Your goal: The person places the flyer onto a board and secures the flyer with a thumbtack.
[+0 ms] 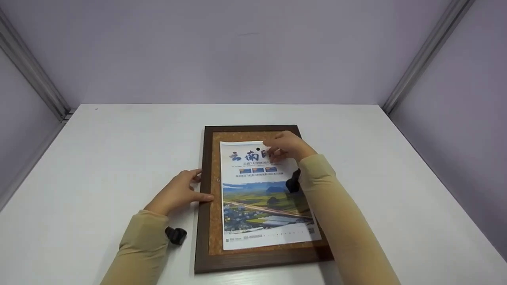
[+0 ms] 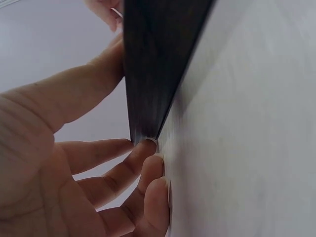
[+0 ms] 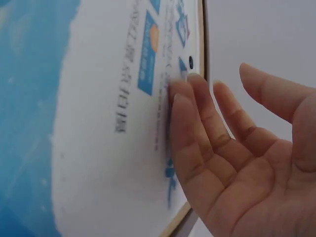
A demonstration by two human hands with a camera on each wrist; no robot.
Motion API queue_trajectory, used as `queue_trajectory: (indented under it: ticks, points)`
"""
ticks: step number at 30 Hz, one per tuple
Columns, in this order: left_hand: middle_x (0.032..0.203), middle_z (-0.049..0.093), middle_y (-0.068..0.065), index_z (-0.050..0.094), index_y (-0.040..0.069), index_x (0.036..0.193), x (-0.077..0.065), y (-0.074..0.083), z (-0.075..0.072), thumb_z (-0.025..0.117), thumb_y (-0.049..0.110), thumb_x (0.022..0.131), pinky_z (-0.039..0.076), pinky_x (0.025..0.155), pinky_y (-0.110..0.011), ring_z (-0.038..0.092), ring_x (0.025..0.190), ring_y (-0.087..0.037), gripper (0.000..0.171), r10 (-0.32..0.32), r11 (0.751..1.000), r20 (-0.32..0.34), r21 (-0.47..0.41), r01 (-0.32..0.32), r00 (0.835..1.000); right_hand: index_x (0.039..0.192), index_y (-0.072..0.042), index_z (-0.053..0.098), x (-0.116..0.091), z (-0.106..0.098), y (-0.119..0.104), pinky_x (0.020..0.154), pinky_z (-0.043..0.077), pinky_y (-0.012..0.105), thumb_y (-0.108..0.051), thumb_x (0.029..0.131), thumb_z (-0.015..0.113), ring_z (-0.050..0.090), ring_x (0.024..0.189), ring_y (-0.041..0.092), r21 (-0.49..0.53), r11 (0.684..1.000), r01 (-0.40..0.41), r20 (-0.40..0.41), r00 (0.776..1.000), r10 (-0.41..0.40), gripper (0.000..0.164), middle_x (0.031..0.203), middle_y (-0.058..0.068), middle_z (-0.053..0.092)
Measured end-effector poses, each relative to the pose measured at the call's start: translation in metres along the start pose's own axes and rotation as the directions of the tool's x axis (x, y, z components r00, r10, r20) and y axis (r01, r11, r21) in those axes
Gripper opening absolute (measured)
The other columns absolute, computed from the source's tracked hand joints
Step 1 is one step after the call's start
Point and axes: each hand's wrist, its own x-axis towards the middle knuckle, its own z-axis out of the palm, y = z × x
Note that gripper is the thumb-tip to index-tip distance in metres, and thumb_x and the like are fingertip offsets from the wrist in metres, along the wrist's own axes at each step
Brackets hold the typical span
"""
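Observation:
A brown-framed corkboard [image 1: 266,259] lies flat on the white table, with a printed landscape poster [image 1: 261,213] over its cork. A small round black dot [image 1: 258,149], perhaps a pin or magnet, sits near the poster's top edge. My left hand [image 1: 180,192] holds the board's left edge, thumb over the frame and fingers against its side [image 2: 148,64]. Over the poster's upper right is my right hand [image 1: 291,145]; in the right wrist view its loosely bent fingers [image 3: 185,128] are at the paper near the dot, holding nothing visible.
The white table [image 1: 99,166] spreads around the board. Pale panels [image 1: 237,51] with metal corner posts [image 1: 427,55] enclose the back and both sides. A black wrist camera [image 1: 176,235] is on the left sleeve, another [image 1: 293,182] on the right.

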Motion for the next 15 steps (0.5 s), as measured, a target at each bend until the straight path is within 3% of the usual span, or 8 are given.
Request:
queue_trajectory:
  ticks: [5, 9, 12, 15]
  points:
    - [0.141, 0.050, -0.026, 0.035, -0.001, 0.152, -0.004, 0.000, -0.004, 0.071, 0.042, 0.091, 0.044, 0.103, -0.056, 0.051, 0.127, -0.043, 0.083, 0.040, 0.997, -0.107, 0.071, -0.033, 0.994, 0.129, 0.001, 0.060, -0.018, -0.012, -0.011, 0.093, 0.056, 0.037, -0.028, 0.101, 0.058, 0.069, 0.104, 0.029, -0.077, 0.983, 0.168, -0.043, 0.984, -0.172, 0.040, 0.121, 0.020, 0.068]
    - [0.139, 0.052, -0.024, 0.042, 0.001, 0.149, -0.008, 0.004, -0.016, 0.066, 0.041, 0.094, 0.044, 0.101, -0.056, 0.050, 0.125, -0.043, 0.072, 0.085, 0.983, -0.243, 0.180, -0.041, 0.966, 0.132, 0.001, 0.059, -0.038, -0.035, -0.018, 0.100, 0.052, 0.040, -0.027, 0.101, 0.056, 0.064, 0.113, 0.031, -0.114, 0.948, 0.298, -0.122, 0.943, -0.311, 0.041, 0.129, 0.020, 0.064]
    - [0.144, 0.048, -0.024, 0.041, 0.002, 0.149, -0.012, 0.011, -0.029, 0.064, 0.040, 0.096, 0.040, 0.106, -0.059, 0.044, 0.132, -0.045, 0.069, 0.113, 0.967, -0.299, 0.252, -0.036, 0.947, 0.133, 0.000, 0.059, -0.053, -0.055, -0.019, 0.102, 0.050, 0.042, -0.030, 0.102, 0.056, 0.063, 0.117, 0.031, -0.211, 0.903, 0.376, -0.216, 0.883, -0.418, 0.043, 0.131, 0.019, 0.064]
    - [0.150, 0.042, -0.023, 0.037, 0.002, 0.151, -0.015, 0.018, -0.041, 0.061, 0.039, 0.098, 0.036, 0.111, -0.060, 0.037, 0.138, -0.046, 0.069, 0.146, 0.945, -0.325, 0.325, -0.034, 0.934, 0.133, 0.001, 0.060, -0.067, -0.069, -0.014, 0.104, 0.048, 0.046, -0.034, 0.102, 0.055, 0.061, 0.121, 0.034, -0.371, 0.825, 0.427, -0.300, 0.786, -0.541, 0.047, 0.132, 0.019, 0.064]
